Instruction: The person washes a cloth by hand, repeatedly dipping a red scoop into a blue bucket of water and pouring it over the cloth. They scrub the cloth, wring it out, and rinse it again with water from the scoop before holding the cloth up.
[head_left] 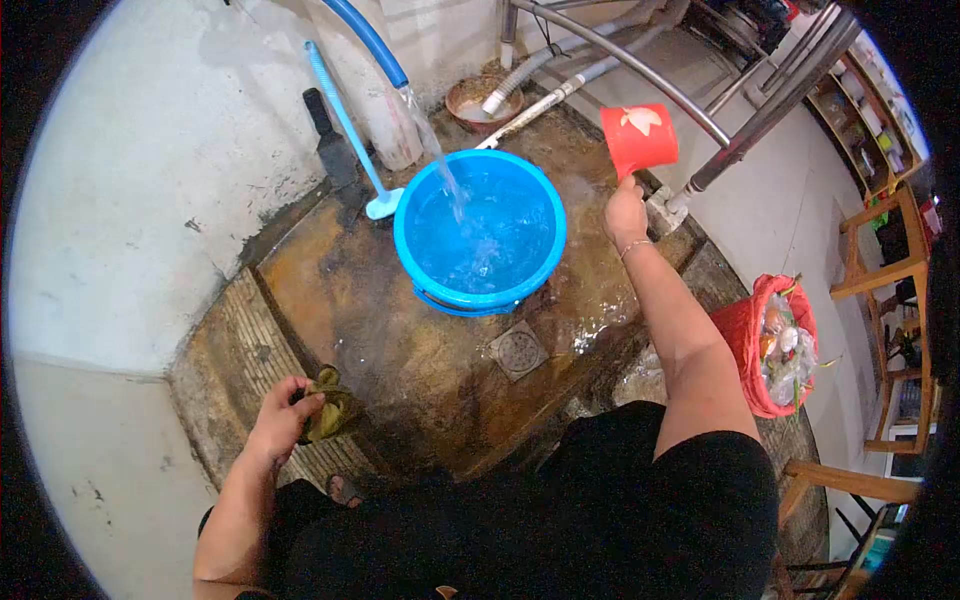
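Note:
My right hand [625, 212] grips the handle of a red plastic scoop cup [640, 138], held up to the right of a blue bucket [420, 265]. The bucket stands on the wet brown floor and is nearly full of water. A stream pours into it from a blue hose [368, 40] above. My left hand [285, 415] is low at the left, closed around a crumpled olive-green cloth [330, 405], well apart from the bucket.
A floor drain [517, 349] lies just in front of the bucket. A light-blue long-handled brush [345, 125] leans on the white wall. Grey pipes [560, 85], a metal rail, a brown bowl [470, 100], a red waste basket [745, 350] and wooden chairs [880, 280] stand around.

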